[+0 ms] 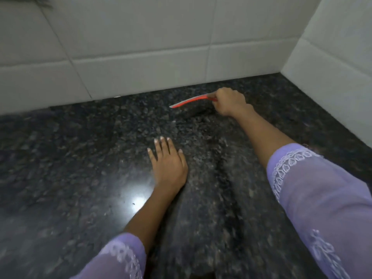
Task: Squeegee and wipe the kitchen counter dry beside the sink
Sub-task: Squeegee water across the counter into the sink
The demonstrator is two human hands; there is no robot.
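The left hand (168, 162) is lying flat on the dark speckled granite counter (60, 168), fingers straight and a little spread, holding nothing; it looks to be bracing the body, judging by the reach. Just near of it a ceiling light is glaring off the polished stone, which is making any water film there hard to read. Further right, the right hand (229, 101) is reaching toward the back of the counter, its grip curled closed round one end of the red squeegee (191, 101). The blade is pointing leftward from the fist and sitting near the white tiled wall (141, 47), well apart from the left hand. Judged step: the squeegee pass is under way, at the far end of a stroke by the back edge; wiping is not yet begun, and no cloth is showing. The next move is likely calling for the blade edge held flat on the stone with even pressure, drawn toward the sink side. Whether the blade is touching the counter or hovering above it cannot be told: motion blur is softening it. The squeegee handle is hidden inside the fist. The sink is lying out of view. The purple sleeves (322, 198) are being cut off by the lower edge.
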